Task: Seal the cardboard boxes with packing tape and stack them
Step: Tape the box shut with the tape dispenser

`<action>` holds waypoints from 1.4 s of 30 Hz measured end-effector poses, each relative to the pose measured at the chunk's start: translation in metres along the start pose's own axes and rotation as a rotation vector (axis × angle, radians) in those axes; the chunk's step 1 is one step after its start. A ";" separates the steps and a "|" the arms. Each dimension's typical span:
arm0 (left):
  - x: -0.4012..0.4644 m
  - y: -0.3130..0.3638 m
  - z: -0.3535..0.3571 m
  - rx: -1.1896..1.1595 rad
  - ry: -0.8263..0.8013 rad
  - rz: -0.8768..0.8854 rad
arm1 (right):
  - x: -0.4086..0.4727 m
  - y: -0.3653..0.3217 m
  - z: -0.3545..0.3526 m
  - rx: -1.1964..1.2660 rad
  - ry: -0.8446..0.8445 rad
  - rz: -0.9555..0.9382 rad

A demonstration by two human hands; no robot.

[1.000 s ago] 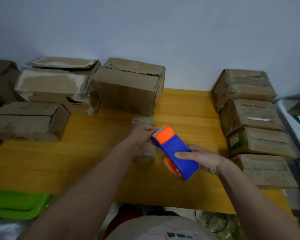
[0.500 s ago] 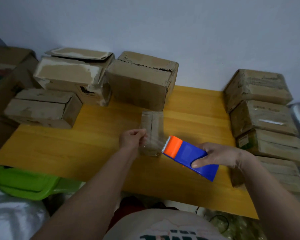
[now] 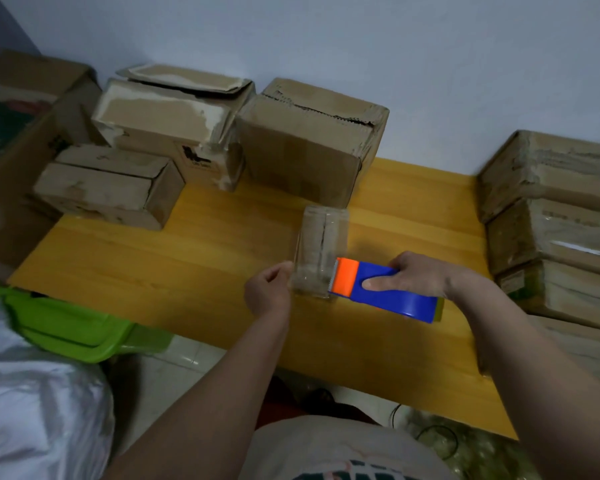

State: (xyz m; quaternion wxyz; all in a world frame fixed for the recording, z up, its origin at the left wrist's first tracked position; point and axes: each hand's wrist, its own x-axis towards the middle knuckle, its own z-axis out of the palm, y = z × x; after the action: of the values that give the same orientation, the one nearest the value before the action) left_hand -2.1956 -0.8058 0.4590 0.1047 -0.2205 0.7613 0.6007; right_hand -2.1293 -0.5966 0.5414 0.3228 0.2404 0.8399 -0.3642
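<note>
On the yellow wooden counter (image 3: 125,268), a small tape-wrapped cardboard box (image 3: 321,251) stands near the middle. The left hand (image 3: 269,292) pinches its near left edge with curled fingers, while the right hand (image 3: 418,277) grips the blue and orange plastic tape dispenser (image 3: 378,289), its orange end touching the box's right side.

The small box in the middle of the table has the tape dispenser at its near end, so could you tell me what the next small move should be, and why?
Probably draw the tape dispenser along the small box. The right hand grips it with its orange end at the box's near end, the left hand steadies that end, and the top seam looks open.
</note>
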 end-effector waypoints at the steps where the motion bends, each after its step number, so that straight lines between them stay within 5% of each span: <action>1: -0.001 -0.001 0.001 0.004 0.010 -0.004 | 0.003 -0.002 -0.001 -0.023 0.000 0.006; 20: 0.013 -0.023 0.014 0.014 -0.045 -0.053 | 0.030 -0.009 -0.001 -0.143 -0.023 0.095; 27: 0.014 -0.030 0.011 0.681 -0.063 0.267 | 0.035 -0.009 0.000 -0.102 -0.055 0.099; 32: 0.012 -0.017 0.012 0.950 -0.087 0.234 | 0.036 -0.007 -0.001 -0.103 -0.067 0.105; 34: 0.010 -0.015 0.009 0.928 -0.155 0.366 | 0.035 -0.007 -0.002 -0.094 -0.080 0.102; 38: 0.005 -0.024 -0.002 1.087 -0.590 0.891 | 0.034 -0.005 -0.004 -0.060 -0.098 0.100; 42: 0.020 -0.039 -0.009 1.365 -0.558 1.028 | 0.034 0.000 -0.002 -0.032 -0.105 0.082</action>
State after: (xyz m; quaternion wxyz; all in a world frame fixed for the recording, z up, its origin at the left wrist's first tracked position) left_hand -2.1945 -0.8259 0.4183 0.1123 0.4117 0.9041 0.0221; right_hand -2.1531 -0.5892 0.5177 0.3847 0.2499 0.8170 -0.3493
